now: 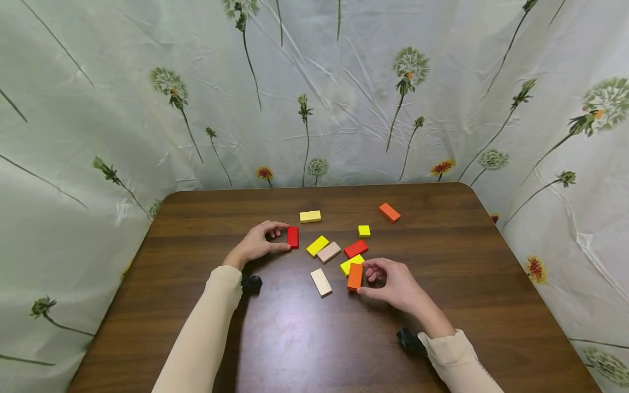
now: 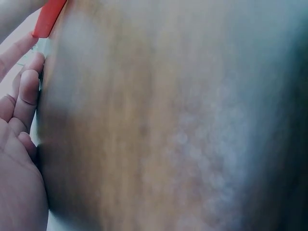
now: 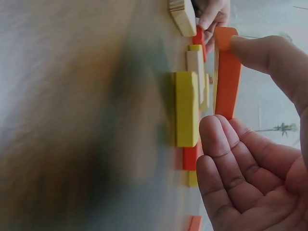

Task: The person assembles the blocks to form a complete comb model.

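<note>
My left hand (image 1: 257, 243) pinches a red block (image 1: 292, 238) by its ends, thumb at the near end and index finger at the far end. In the left wrist view only a corner of that red block (image 2: 48, 19) shows, at the top left. With thumb and fingertips my right hand (image 1: 395, 284) grips an orange block (image 1: 355, 277) by its two ends. The right wrist view shows this orange block (image 3: 227, 72) held off the tabletop. Just behind it lies a yellow block (image 1: 350, 266), partly covered by it in the head view.
Between the hands lie a yellow block (image 1: 318, 246), a tan block (image 1: 329, 252), a pale wooden block (image 1: 321, 283) and a red block (image 1: 356, 249). Farther back are a pale yellow block (image 1: 310, 216), a small yellow block (image 1: 363, 231) and another orange block (image 1: 390, 213). A floral curtain (image 1: 344, 136) hangs behind the table (image 1: 196, 218).
</note>
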{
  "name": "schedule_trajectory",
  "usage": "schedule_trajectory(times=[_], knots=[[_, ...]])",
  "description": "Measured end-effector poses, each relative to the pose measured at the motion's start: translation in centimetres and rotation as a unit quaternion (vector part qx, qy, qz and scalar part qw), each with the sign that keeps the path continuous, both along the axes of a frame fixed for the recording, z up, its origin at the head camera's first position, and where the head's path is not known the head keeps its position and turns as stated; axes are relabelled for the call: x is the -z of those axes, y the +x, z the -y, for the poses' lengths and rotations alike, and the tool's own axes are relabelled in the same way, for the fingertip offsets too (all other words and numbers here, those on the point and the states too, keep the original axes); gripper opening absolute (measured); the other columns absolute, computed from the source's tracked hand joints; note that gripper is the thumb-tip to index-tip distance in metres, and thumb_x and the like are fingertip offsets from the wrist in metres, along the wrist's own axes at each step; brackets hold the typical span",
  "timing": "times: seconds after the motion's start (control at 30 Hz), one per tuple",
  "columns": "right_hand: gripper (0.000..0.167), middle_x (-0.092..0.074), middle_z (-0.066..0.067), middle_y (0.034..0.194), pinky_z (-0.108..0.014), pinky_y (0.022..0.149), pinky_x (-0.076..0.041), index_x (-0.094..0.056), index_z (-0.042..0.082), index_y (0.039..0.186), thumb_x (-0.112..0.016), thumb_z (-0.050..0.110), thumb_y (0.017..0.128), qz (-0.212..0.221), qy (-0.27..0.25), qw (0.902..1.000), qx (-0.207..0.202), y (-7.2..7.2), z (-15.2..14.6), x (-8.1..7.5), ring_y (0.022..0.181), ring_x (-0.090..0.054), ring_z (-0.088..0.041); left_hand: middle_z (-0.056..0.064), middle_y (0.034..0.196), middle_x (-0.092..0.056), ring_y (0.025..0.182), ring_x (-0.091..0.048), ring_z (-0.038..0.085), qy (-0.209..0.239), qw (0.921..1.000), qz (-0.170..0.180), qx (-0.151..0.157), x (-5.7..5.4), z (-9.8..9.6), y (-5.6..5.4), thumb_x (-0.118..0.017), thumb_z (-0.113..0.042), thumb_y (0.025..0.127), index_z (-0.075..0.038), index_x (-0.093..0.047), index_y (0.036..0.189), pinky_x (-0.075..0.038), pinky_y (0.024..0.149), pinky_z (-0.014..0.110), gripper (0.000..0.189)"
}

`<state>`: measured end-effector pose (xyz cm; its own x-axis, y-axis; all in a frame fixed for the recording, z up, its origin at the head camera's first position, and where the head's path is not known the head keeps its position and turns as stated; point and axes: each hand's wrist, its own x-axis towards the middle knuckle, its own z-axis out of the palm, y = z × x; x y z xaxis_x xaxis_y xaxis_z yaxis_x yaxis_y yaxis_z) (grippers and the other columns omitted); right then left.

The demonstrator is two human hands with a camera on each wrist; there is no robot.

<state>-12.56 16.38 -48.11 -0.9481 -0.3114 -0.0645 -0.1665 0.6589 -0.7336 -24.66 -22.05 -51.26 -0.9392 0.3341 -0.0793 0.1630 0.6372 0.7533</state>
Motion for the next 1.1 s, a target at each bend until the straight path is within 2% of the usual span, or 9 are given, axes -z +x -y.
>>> schedule_trajectory(times=[0.23, 0.5, 0.73, 0.93, 1.1], knots=[[0.059, -0.074, -0.001, 0.100, -0.030, 0.089, -0.062, -0.071, 0.003, 0.128, -0.097, 0.027, 0.080, -0.013, -0.013, 0.9997, -0.015, -0.8, 1.8, -1.0, 0.093, -0.070, -0.014, 0.006, 0.110, -0.063, 0.104, -0.055, 0.023, 0.000, 1.0000, -0.004, 0.000, 0.0, -0.1, 0.0, -0.092, -0.032, 0.087, -0.016, -0.070, 0.140, -0.045, 0.092, 0.036, 0.059], [0.056, -0.075, -0.005, 0.103, -0.044, 0.093, -0.063, -0.072, 0.003, 0.127, -0.095, 0.026, 0.081, -0.015, -0.043, 0.9979, -0.047, -1.9, 4.7, -1.9, 0.097, -0.071, -0.019, 0.006, 0.111, -0.063, 0.104, -0.055, 0.023, -0.003, 1.0000, -0.001, 0.003, 0.0, 0.0, 0.0, -0.089, -0.033, 0.089, -0.017, -0.070, 0.141, -0.045, 0.091, 0.036, 0.057], [0.050, -0.074, -0.007, 0.102, -0.042, 0.092, -0.062, -0.074, 0.007, 0.125, -0.093, 0.024, 0.082, -0.024, -0.048, 0.9953, -0.080, -2.7, 7.1, -2.4, 0.094, -0.068, -0.018, 0.007, 0.112, -0.063, 0.106, -0.055, 0.024, -0.003, 1.0000, 0.001, 0.002, -0.1, -0.1, 0.1, -0.087, -0.034, 0.092, -0.017, -0.070, 0.141, -0.046, 0.092, 0.037, 0.055], [0.051, -0.072, -0.005, 0.100, -0.029, 0.087, -0.060, -0.074, 0.003, 0.123, -0.093, 0.025, 0.082, -0.033, -0.033, 0.9937, -0.102, -3.5, 9.2, -2.5, 0.090, -0.067, -0.015, 0.006, 0.111, -0.063, 0.105, -0.055, 0.022, -0.005, 1.0000, -0.007, 0.001, 0.1, 0.0, 0.0, -0.087, -0.035, 0.092, -0.017, -0.070, 0.140, -0.045, 0.090, 0.036, 0.054], [0.052, -0.072, -0.004, 0.100, -0.025, 0.082, -0.057, -0.074, 0.004, 0.127, -0.092, 0.025, 0.083, -0.026, -0.008, 0.9931, -0.114, -4.4, 10.7, -2.5, 0.088, -0.065, -0.011, 0.007, 0.111, -0.063, 0.105, -0.056, 0.023, -0.002, 1.0000, -0.009, 0.000, 0.2, -0.1, 0.1, -0.087, -0.033, 0.091, -0.017, -0.071, 0.139, -0.045, 0.091, 0.036, 0.053]])
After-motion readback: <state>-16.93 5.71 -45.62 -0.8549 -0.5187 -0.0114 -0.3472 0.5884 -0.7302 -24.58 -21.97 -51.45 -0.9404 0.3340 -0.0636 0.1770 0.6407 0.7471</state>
